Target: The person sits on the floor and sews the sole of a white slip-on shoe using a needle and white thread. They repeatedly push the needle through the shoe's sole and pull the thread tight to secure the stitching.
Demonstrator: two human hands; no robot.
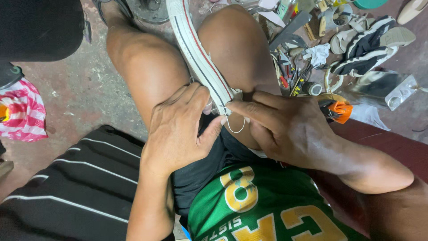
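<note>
Your left hand (178, 129) lies over the near end of a white canvas sneaker (203, 58) that is wedged sole-up between your bare knees, its rubber edge marked with a red and a dark stripe and running away from you toward the top of the view. The fingers of that hand curl over the shoe's side and the thumb presses up against its end, so the grip is closed on the sneaker. Your right hand (285, 127) comes in from the other side, fingertips pinched together against the same end of the shoe, closed on a thin white thread (235, 129) that loops down just below the sole between your two hands. Beyond your right knee the concrete floor (84, 89) carries a scatter of hand tools (290, 76), a white rag (317, 53), a pile of sandals and dark shoes with white soles (365, 44), and an orange-and-black tool (335, 109) just beside your right wrist. A pink-and-white striped cloth (24, 111) lies at the far left, and a black cloth with white stripes (76, 187) lies under your left forearm.
</note>
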